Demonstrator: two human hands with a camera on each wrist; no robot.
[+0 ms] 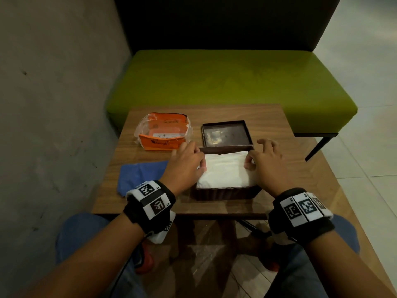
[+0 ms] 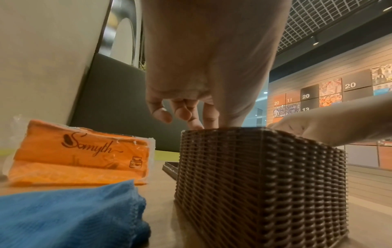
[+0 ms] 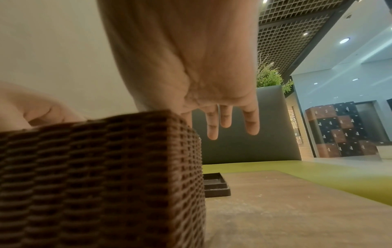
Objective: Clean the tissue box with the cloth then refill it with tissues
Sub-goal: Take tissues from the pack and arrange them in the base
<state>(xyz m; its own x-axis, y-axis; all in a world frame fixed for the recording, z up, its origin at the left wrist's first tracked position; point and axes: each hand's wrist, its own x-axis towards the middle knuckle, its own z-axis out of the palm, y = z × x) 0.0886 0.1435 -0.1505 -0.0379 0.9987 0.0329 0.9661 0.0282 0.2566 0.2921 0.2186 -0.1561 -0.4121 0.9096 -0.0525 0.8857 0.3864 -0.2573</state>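
The brown woven tissue box [image 1: 225, 192] [image 2: 260, 176] [image 3: 101, 167] stands open near the table's front edge, with a white tissue stack [image 1: 225, 171] inside. My left hand [image 1: 199, 166] [image 2: 203, 124] is at the box's left rim, thumb and index finger pinching the stack's left end. At the right rim, my right hand [image 1: 249, 164] [image 3: 184, 114] pinches the stack's right end while its other fingers [image 3: 252, 122] hang straight. Both wrist views hide the pinching fingertips behind the rim. The blue cloth [image 1: 139, 175] [image 2: 70, 213] lies crumpled left of the box.
The box's dark lid [image 1: 226, 134] [image 3: 215, 186] lies upturned just behind the box. An orange tissue pack [image 1: 163, 132] [image 2: 80, 154] sits at the back left of the wooden table [image 1: 300, 168]. Behind it are a green bench [image 1: 236, 82] and a grey wall [image 1: 53, 104].
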